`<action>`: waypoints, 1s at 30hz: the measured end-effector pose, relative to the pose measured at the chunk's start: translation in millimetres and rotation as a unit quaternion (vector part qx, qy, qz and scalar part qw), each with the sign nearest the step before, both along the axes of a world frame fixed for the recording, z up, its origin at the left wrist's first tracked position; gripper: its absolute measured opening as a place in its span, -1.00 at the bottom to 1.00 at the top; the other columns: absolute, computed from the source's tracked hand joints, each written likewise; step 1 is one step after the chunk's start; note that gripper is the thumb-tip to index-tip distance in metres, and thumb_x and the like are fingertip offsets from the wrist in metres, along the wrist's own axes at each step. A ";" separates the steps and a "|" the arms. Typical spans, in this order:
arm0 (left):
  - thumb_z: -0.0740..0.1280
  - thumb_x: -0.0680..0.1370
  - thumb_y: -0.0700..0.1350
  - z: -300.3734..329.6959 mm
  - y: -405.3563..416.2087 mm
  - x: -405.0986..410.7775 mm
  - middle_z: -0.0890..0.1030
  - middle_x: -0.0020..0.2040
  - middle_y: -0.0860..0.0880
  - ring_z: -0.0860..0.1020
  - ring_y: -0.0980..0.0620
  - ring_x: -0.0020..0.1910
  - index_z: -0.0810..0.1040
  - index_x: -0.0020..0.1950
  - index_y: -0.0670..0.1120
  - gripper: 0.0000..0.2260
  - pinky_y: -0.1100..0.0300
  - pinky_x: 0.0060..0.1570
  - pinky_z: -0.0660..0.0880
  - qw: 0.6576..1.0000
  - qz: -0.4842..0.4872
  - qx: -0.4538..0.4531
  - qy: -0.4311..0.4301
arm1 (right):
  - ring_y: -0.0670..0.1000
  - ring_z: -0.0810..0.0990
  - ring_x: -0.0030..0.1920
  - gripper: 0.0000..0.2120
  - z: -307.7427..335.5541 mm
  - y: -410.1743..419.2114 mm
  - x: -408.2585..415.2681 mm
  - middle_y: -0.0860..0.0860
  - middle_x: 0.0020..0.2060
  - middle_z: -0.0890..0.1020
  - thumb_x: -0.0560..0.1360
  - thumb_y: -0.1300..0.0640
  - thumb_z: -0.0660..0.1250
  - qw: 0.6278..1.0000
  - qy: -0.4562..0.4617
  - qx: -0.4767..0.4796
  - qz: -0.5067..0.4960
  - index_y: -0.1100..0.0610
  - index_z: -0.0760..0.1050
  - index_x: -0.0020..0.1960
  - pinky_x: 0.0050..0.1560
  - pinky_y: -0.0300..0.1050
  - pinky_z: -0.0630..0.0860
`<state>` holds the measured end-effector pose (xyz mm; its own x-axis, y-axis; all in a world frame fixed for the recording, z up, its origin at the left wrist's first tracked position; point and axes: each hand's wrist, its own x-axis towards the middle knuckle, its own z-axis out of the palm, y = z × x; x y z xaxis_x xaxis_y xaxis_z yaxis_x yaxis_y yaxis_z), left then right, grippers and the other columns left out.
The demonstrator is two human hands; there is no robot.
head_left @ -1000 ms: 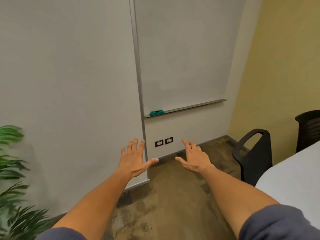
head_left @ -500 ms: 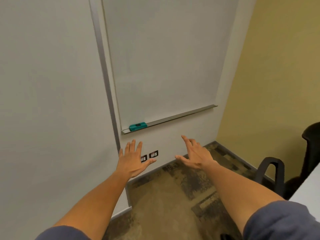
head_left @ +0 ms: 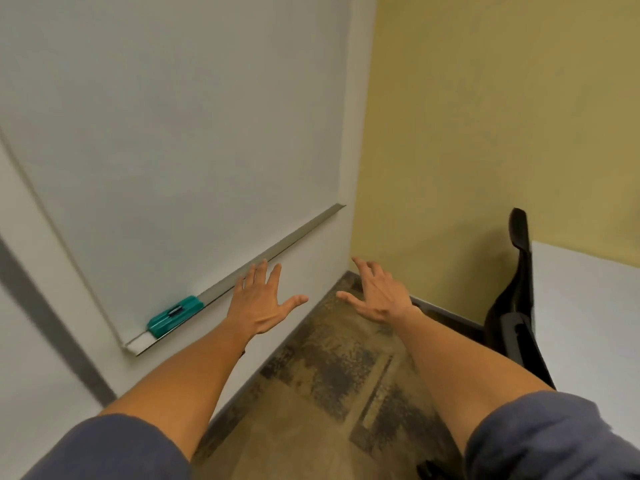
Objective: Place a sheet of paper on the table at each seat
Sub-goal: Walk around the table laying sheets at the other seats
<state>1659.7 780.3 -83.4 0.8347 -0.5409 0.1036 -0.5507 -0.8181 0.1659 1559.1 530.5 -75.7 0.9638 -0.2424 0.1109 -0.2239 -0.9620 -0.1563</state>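
At the left of the frame a whiteboard (head_left: 173,133) fills the wall, with a teal eraser (head_left: 175,317) lying on its metal tray (head_left: 277,247) at lower left; just right of the eraser, the left hand (head_left: 258,303) is raised palm down, its grip wide open, fingers spread, holding nothing; at centre, patterned carpet (head_left: 322,375) runs into the corner; right of it the right hand (head_left: 379,296) hangs the same way, grip open and empty; further right a black chair (head_left: 516,306) is tucked against a pale desk (head_left: 588,306) at the right edge. No sheet of paper is in view, so its place cannot be told. Paper is likely light, floppy and easily creased; probably best pinched gently by 1 edge or supported flat on 2 open palms.
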 end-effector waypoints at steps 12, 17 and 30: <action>-0.34 0.23 0.65 -20.9 -177.5 141.2 -0.08 0.64 -0.14 -0.08 -0.20 0.61 -0.08 0.63 0.02 0.12 -0.23 0.54 -0.07 0.995 -0.096 0.009 0.008 | 0.27 0.40 0.36 -0.10 -18.8 -167.6 73.3 0.19 0.46 0.29 0.43 -0.53 0.03 0.991 0.013 0.009 -0.132 -0.05 -0.09 0.59 0.23 0.22 0.48; -0.33 0.24 0.66 -17.5 -287.5 177.7 -0.12 0.64 -0.13 -0.10 -0.20 0.60 -0.09 0.63 0.01 0.11 -0.23 0.54 -0.08 0.990 -0.141 0.004 0.027 | 0.26 0.40 0.37 -0.19 -9.2 -248.0 97.1 0.18 0.47 0.29 0.50 -0.43 0.05 0.981 -0.013 0.007 -0.193 -0.03 -0.05 0.58 0.25 0.23 0.47; -0.22 0.34 0.61 -6.9 -556.3 227.8 -0.05 0.64 -0.14 -0.05 -0.21 0.60 -0.04 0.63 0.00 0.01 -0.25 0.53 -0.05 0.930 -0.365 0.020 0.022 | 0.28 0.35 0.41 -0.28 -27.3 -415.4 67.0 0.20 0.49 0.23 0.58 -0.29 0.13 0.900 -0.040 0.076 -0.427 -0.01 -0.03 0.59 0.31 0.25 0.44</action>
<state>1887.5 224.1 -90.3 0.2461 -0.9682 0.0459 -0.9555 -0.2344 0.1791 1626.1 115.1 -103.0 0.4095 -0.9092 0.0748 -0.8534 -0.4107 -0.3208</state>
